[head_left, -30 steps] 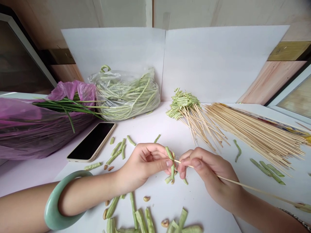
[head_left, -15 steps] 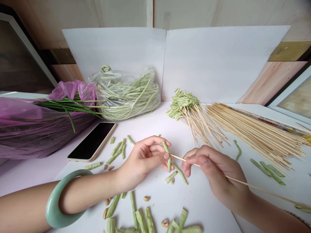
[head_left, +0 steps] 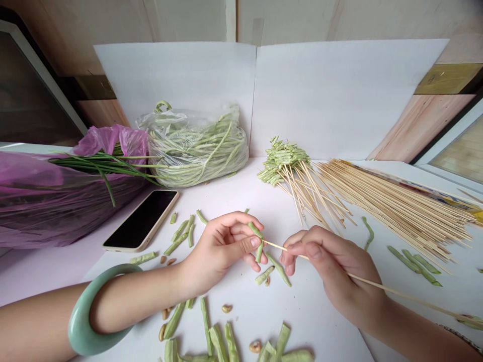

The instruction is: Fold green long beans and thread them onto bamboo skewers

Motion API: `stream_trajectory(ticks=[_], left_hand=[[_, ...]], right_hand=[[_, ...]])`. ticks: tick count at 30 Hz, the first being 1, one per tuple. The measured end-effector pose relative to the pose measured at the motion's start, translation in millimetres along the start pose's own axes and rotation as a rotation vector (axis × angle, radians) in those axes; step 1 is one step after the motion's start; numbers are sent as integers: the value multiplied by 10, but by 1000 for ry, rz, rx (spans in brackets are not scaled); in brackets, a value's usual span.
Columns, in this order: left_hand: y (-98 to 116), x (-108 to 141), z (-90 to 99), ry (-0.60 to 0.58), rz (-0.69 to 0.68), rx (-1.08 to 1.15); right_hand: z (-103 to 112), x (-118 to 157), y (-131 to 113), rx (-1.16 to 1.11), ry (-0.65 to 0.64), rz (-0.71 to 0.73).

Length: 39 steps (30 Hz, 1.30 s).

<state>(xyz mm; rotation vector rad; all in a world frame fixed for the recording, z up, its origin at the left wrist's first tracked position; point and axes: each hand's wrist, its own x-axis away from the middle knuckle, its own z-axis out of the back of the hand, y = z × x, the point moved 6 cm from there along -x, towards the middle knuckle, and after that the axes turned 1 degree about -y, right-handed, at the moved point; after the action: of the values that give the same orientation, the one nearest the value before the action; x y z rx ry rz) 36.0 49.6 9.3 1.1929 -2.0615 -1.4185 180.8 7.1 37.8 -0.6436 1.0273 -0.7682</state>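
Note:
My left hand (head_left: 230,246) pinches a short piece of green bean (head_left: 259,251) between thumb and fingers, its upper end leaning left. Between the thumb and fingertips of my right hand (head_left: 328,266) is a thin bamboo skewer (head_left: 275,245). The skewer's near end meets the middle of the bean piece; whether it has pierced through, I cannot tell. Its far end runs back under my right hand towards the lower right, where a green bit (head_left: 470,321) shows at the frame's edge. Cut bean pieces (head_left: 279,269) lie on the white surface just below my fingers.
A clear bag of long beans (head_left: 199,146) and a purple bag (head_left: 68,201) stand at the back left, near a phone (head_left: 141,221). Skewered beans (head_left: 285,158) and a pile of bamboo skewers (head_left: 396,206) lie back right. Loose bean pieces (head_left: 217,342) are in front.
The bean piece in my left hand has tilted, its upper end moving left and down. Both hands keep their grips, and the skewer still touches the bean.

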Motion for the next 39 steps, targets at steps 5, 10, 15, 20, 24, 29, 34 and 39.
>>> stream_trajectory(ticks=[5,10,15,20,24,29,34,39], left_hand=[[-13,9,28,38,23,-21],[-13,11,47,94,51,-5],[-11,-1,48,101,78,94],[-12,-14,72,140,91,90],[-10,-13,53,136,91,66],[-24,3,62,186,109,66],[-52,-16,87,195,139,37],[-49,-22,112,181,113,6]], right_hand=[[8,12,0,50,0,-1],[35,11,6,74,26,7],[44,-14,-2,116,41,23],[44,-19,14,107,34,12],[39,-9,29,110,18,-11],[39,-7,58,127,6,-42],[32,14,69,123,-4,-41],[18,12,60,128,-13,-30]])
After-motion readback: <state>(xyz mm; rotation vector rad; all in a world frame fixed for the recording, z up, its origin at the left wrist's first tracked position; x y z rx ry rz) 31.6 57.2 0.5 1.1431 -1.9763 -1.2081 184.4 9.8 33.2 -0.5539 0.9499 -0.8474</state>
